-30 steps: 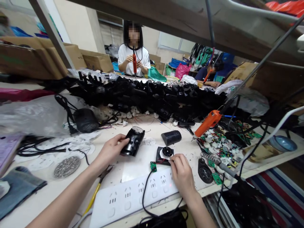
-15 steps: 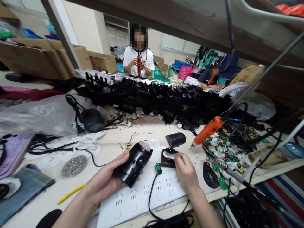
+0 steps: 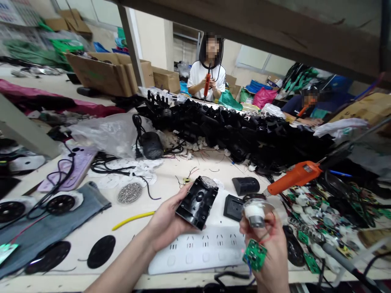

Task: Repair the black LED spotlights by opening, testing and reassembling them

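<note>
My left hand (image 3: 167,224) is closed around a black plastic housing (image 3: 198,203), tilted so its hollow side with screw posts shows. In my right hand (image 3: 273,254) is a small motor (image 3: 256,215) with a white collar and a clear disc, lifted off the bench. Thin wires run from it to a green circuit board (image 3: 255,255) hanging against that hand. Behind the motor lie a black square part (image 3: 232,207) and a curved black cover (image 3: 245,186). Below both hands is a white power strip (image 3: 195,254).
An orange electric screwdriver (image 3: 295,178) hangs at right above heaped circuit boards (image 3: 320,215). Left are a pile of screws (image 3: 130,192), a yellow tube (image 3: 132,219) and a purple phone (image 3: 69,169). Black parts (image 3: 238,126) are piled across the back; a co-worker (image 3: 207,77) sits beyond.
My right hand has picked up the motor with its wired circuit board and turned palm up. The housing has been turned to show its hollow side. The view has swung left.
</note>
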Tool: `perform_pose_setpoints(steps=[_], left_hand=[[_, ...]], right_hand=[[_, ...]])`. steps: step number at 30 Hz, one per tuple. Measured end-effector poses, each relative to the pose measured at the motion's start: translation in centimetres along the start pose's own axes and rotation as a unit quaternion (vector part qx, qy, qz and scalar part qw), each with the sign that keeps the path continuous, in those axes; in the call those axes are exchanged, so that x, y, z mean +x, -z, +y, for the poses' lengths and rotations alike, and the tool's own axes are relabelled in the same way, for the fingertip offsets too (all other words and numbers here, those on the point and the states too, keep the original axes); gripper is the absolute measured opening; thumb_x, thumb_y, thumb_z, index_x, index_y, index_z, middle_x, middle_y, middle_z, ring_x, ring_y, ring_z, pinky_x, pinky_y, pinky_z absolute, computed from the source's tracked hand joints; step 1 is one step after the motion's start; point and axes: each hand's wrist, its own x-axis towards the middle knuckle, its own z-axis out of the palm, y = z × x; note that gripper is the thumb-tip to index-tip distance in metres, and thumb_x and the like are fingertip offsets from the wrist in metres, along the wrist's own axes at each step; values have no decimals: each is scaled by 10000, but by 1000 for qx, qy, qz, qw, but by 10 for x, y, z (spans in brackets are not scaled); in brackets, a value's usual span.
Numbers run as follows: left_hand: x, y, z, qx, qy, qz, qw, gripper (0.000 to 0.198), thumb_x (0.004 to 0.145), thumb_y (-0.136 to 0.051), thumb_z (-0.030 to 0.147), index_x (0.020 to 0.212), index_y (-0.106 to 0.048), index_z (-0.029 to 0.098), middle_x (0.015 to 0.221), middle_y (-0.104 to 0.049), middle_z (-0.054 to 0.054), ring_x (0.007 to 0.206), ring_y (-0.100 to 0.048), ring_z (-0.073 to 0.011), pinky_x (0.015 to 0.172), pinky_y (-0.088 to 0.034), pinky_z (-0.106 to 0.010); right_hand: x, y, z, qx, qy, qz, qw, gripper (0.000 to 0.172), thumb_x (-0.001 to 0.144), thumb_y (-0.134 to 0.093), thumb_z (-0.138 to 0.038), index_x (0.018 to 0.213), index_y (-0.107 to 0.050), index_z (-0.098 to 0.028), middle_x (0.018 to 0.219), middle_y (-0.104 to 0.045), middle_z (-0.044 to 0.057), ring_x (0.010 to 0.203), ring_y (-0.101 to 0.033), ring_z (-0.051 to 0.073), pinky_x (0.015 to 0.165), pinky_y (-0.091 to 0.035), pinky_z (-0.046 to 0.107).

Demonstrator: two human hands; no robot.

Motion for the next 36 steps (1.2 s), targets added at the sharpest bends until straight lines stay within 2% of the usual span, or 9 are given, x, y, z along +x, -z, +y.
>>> perform_pose_setpoints(steps=[2, 3, 6, 9, 14, 17, 22, 30, 36], left_hand=[[-1, 0, -5, 21, 2, -19, 1000, 514, 897, -546, 289, 1393, -418, 333, 1101, -680, -105, 811, -693, -306, 679, -550, -538], [-3, 0, -7, 26, 3, -21, 999, 529, 881, -564, 258, 1386, -428, 337, 1105, -680, -96, 801, -691, -290, 675, -555, -511], [-10, -2, -13, 13, 8, -17, 1000, 522, 842, -612, 200, 1338, -493, 309, 1159, -677, -76, 846, -685, -230, 719, -560, -398], [-16, -5, -18, -12, 9, -24, 1000, 460, 840, -647, 227, 1287, -549, 271, 1190, -680, -77, 957, -679, -229, 831, -545, -387], [-20, -7, -26, -25, 29, -60, 997, 413, 823, -696, 281, 1222, -606, 219, 1119, -718, -99, 947, -699, -242, 887, -535, -403], [-19, -8, -28, -28, 45, -46, 998, 351, 829, -692, 273, 1163, -642, 175, 1024, -746, -99, 843, -719, -208, 820, -564, -340], [-18, -11, -29, -45, 94, -25, 994, 300, 879, -621, 335, 992, -697, 68, 874, -762, -137, 799, -728, -226, 796, -578, -336], [-17, -15, -33, -37, 96, 14, 995, 304, 916, -562, 328, 978, -704, 66, 879, -767, -137, 780, -728, -224, 781, -576, -345], [-16, -18, -34, -43, 99, 45, 993, 320, 929, -542, 337, 951, -703, 61, 872, -766, -141, 750, -725, -214, 769, -577, -350]], right_hand=[[2, -9, -4, 69, -119, -71, 988, 298, 776, -754, -361, 797, -496, -215, 635, -615, -34, 474, -611, 117, 445, -510, 220], [3, -12, -4, 90, -162, -96, 978, 321, 752, -778, -355, 798, -494, -213, 622, -605, -45, 461, -602, 105, 438, -496, 202], [3, -15, 2, 71, -212, -135, 965, 338, 727, -804, -336, 806, -503, -203, 624, -612, -48, 470, -612, 97, 448, -490, 185], [0, -15, 8, 25, -234, -144, 961, 347, 728, -800, -372, 810, -511, -198, 633, -631, -38, 445, -603, 93, 429, -489, 186], [-3, -13, 8, -28, -231, -143, 962, 315, 735, -783, -402, 805, -560, -190, 622, -636, -29, 478, -622, 111, 462, -511, 203], [-2, -12, 6, -58, -214, -143, 965, 267, 738, -773, -389, 775, -621, -172, 639, -653, -7, 547, -618, 102, 527, -514, 192], [-4, -12, 8, -83, -196, -121, 970, 217, 714, -778, -345, 719, -653, -168, 623, -653, -6, 552, -580, 91, 530, -485, 183], [-6, -11, 11, -104, -165, -134, 972, 165, 763, -724, -317, 730, -657, -170, 639, -674, 16, 558, -590, 112, 528, -479, 209], [-10, -16, 7, -132, -137, -110, 976, 165, 720, -721, -305, 669, -635, -173, 554, -620, -5, 485, -527, 102, 468, -421, 206]])
